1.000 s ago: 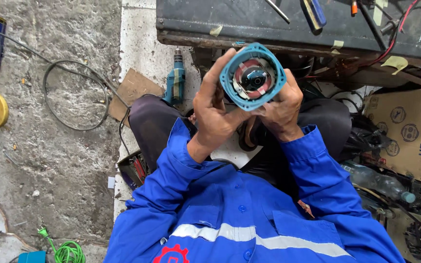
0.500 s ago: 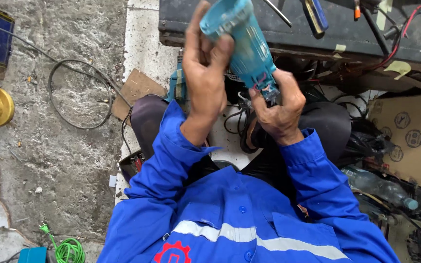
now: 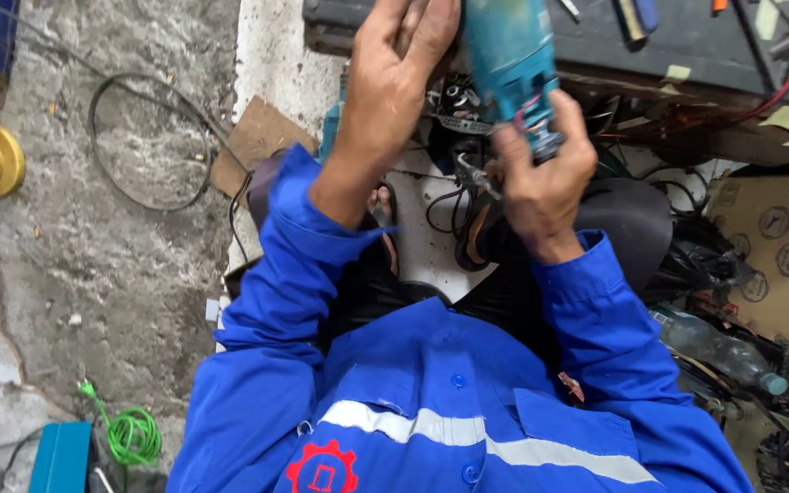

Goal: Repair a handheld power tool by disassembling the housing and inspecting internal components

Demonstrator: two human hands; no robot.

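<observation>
Over concrete floor (image 3: 139,228), both hands hold teal tool housing (image 3: 509,55) upright, tilted slightly.

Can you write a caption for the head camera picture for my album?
Both hands hold up a teal power-tool housing: left hand near its top, right hand at its wired lower end.

Smooth teal plastic tool housing (image 3: 507,50), rough grey concrete floor (image 3: 130,265), matt brown cardboard box (image 3: 783,246)

Brown cardboard box (image 3: 773,256), printed, at right.
</observation>
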